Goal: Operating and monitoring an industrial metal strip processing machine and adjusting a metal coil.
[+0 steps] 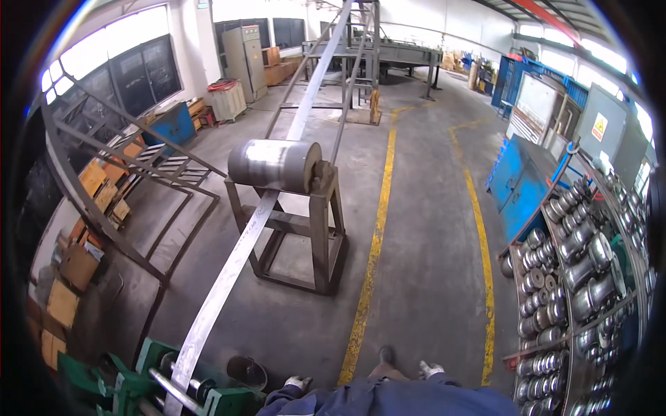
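- Our navy jacket [388,400] lies nearest the camera, with one dark shoe [386,355] on the floor [423,277] just ahead of it.
- Our pale-gloved left hand [298,382] is low down near the right side of the dark bucket [246,373]; its fingers look partly curled, but we cannot tell how far closed they are or whether they have hold of anything.
- Our right hand [431,369], also pale-gloved, is between the two yellow lines [378,256], right of the shoe; we cannot make out its grip either.
- We see the metal strip [229,277] run from the green machine [232,401] to the drum [267,163] along the top edge of the steel stand [320,243], then show again beyond, rising beside the tall frame [374,41].
- On our right, shiny rollers [590,263] crowd the rack [605,312], near a blue cabinet [520,184].
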The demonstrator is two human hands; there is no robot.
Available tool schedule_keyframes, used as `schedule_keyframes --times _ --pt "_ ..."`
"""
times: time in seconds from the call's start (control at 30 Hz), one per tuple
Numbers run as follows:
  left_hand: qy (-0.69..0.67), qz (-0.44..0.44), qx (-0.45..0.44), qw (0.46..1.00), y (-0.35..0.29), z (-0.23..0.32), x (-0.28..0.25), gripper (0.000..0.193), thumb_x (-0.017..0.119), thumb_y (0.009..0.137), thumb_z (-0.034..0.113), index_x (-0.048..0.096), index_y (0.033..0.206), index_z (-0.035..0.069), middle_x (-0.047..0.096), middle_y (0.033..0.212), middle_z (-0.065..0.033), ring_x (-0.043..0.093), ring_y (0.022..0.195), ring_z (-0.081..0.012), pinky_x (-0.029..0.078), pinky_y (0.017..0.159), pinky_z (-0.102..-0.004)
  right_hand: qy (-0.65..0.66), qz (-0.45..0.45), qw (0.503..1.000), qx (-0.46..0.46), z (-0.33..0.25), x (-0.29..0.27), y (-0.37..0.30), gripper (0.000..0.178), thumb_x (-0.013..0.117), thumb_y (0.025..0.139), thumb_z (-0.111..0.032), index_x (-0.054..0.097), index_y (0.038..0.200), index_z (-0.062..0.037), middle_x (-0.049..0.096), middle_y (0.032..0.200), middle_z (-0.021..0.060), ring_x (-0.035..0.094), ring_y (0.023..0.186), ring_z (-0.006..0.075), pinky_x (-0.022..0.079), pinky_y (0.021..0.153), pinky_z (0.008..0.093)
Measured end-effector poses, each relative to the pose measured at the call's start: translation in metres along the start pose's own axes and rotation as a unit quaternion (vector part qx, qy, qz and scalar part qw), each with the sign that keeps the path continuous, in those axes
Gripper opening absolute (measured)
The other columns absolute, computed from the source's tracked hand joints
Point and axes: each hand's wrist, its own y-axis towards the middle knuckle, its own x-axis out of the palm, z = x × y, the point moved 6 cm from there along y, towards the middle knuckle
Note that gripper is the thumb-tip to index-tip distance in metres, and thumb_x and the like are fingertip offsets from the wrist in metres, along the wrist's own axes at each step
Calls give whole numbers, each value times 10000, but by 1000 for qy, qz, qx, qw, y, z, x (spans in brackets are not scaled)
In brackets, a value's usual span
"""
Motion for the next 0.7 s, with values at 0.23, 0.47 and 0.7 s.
schedule_keyframes --times 0.23,0.47,0.7 --pt "65 40 1 997 85 76 -25 576 548 799 580 701 990 59 672 1028 -181 616 1024 -344 473 887 -413 70 20 997 36 -56 -33 50 811 666 871 -291 211 1403 117 657 859 179 615 649 188 513 569 319" --pt "35 2 -64 997 104 287 -64 582 545 823 531 671 978 -16 681 986 -180 635 971 -324 499 825 -406 43 -24 997 66 -125 -86 198 733 669 864 -278 303 1369 107 671 854 147 628 654 186 513 575 321" --pt "-174 -14 27 984 294 373 -31 450 558 868 439 648 1031 30 663 713 -109 636 607 -239 515 632 -348 -51 -63 987 -136 -290 -98 299 355 724 816 -222 622 1022 49 691 837 123 638 643 172 503 553 317"
